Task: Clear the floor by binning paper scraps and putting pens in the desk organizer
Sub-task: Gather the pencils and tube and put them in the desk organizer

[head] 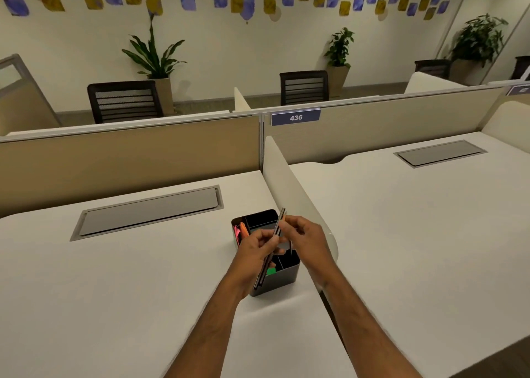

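On the left, a grey cable hatch [149, 212] lies flush in the white tabletop [114, 277]. The left hand [258, 248] is closed around a bundle of dark pens [271, 248], which slant from low near the wrist up to tips above the desk organizer [282, 277]. The dark organizer stands on the tabletop just beside the curved divider [292, 188], with orange and pink items in its far-left compartment. The right hand [305, 235] pinches the upper part of the pens with its fingertips.
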Motion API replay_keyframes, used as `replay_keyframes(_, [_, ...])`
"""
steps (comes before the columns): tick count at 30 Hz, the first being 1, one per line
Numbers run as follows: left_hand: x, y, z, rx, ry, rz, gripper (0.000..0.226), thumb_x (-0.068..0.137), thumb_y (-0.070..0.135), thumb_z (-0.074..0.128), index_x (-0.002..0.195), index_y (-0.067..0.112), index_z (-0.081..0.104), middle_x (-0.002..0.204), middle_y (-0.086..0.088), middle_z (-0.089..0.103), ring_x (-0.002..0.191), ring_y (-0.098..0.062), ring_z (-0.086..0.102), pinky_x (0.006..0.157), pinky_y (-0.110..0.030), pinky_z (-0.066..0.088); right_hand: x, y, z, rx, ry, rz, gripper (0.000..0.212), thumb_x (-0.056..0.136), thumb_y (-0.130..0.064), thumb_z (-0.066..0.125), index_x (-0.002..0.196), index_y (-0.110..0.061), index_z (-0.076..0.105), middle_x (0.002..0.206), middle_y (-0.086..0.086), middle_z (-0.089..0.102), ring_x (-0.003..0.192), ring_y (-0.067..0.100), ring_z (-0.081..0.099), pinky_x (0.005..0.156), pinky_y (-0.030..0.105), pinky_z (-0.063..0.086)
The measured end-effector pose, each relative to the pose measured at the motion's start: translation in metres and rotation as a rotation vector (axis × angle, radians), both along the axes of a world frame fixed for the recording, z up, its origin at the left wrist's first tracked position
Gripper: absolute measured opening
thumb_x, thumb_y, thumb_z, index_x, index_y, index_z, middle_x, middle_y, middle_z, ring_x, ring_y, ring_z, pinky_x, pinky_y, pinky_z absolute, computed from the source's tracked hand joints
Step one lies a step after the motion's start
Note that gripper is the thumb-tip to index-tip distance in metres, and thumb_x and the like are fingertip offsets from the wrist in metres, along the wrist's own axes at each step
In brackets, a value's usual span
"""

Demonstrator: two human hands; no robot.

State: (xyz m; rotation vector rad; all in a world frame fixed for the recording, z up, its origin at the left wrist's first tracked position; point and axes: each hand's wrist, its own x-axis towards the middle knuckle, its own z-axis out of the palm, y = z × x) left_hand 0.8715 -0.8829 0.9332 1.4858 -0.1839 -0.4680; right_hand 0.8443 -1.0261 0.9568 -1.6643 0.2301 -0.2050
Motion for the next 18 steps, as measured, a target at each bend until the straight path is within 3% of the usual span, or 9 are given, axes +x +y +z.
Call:
replay_keyframes(5, [0.006,-0.025,0.01,0.05,-0.083,0.023,0.012,0.091,0.029,0.064,0.097,0.029,0.074,0.097,0.008,0.075,0.095,-0.006,0.068,0.081,-0.025,0.054,-0.006,-0.025,0.007,0.031,-0.056,-0.194,0.019,0.087,-0.03,0.068,0.104,-0.022,0.071,0.093,-0.009,0.073,0.089,0.003,0.067,0.067,0.016,0.052])
replay_keyframes(8, [0.011,-0.029,0.015,0.072,-0.187,0.115,0.011,0.088,0.027,0.068,0.093,0.036,0.074,0.093,0.019,0.075,0.088,0.006,0.067,0.071,-0.009,0.049,-0.011,-0.037,0.006,-0.011,-0.089,-0.318,0.02,0.088,-0.029,0.067,0.106,-0.019,0.071,0.096,-0.008,0.072,0.091,0.003,0.066,0.076,0.016,0.054])
replay_keyframes(10, [0.014,-0.029,0.013,0.114,-0.259,0.175,0.013,0.086,0.026,0.071,0.09,0.039,0.072,0.089,0.024,0.074,0.087,0.008,0.067,0.068,-0.002,0.047,-0.015,-0.041,0.001,-0.064,-0.103,-0.394,0.018,0.088,-0.028,0.067,0.103,-0.019,0.071,0.093,-0.009,0.072,0.09,0.001,0.065,0.073,0.008,0.05])
replay_keyframes(12, [0.013,-0.029,0.007,0.219,-0.33,0.218,0.014,0.085,0.027,0.072,0.087,0.04,0.071,0.084,0.027,0.072,0.086,0.01,0.065,0.068,-0.002,0.045,-0.018,-0.043,-0.006,-0.101,-0.098,-0.437,0.015,0.088,-0.028,0.067,0.1,-0.02,0.07,0.092,-0.009,0.071,0.089,0.001,0.064,0.068,0.003,0.047])
replay_keyframes(15, [0.007,-0.03,-0.008,0.348,-0.405,0.244,0.013,0.083,0.028,0.074,0.086,0.04,0.071,0.081,0.03,0.068,0.086,0.016,0.061,0.071,-0.005,0.044,-0.021,-0.04,-0.02,-0.132,-0.059,-0.461,0.013,0.089,-0.026,0.066,0.1,-0.02,0.07,0.093,-0.008,0.071,0.09,0.003,0.063,0.068,0.007,0.046])
replay_keyframes(18, [-0.001,-0.031,-0.026,0.412,-0.468,0.27,0.013,0.083,0.025,0.075,0.089,0.036,0.072,0.078,0.035,0.062,0.083,0.022,0.058,0.067,0.002,0.042,-0.021,-0.035,-0.033,-0.144,-0.03,-0.475,0.017,0.09,-0.025,0.065,0.104,-0.017,0.07,0.095,-0.006,0.07,0.09,0.005,0.062,0.069,0.008,0.045])
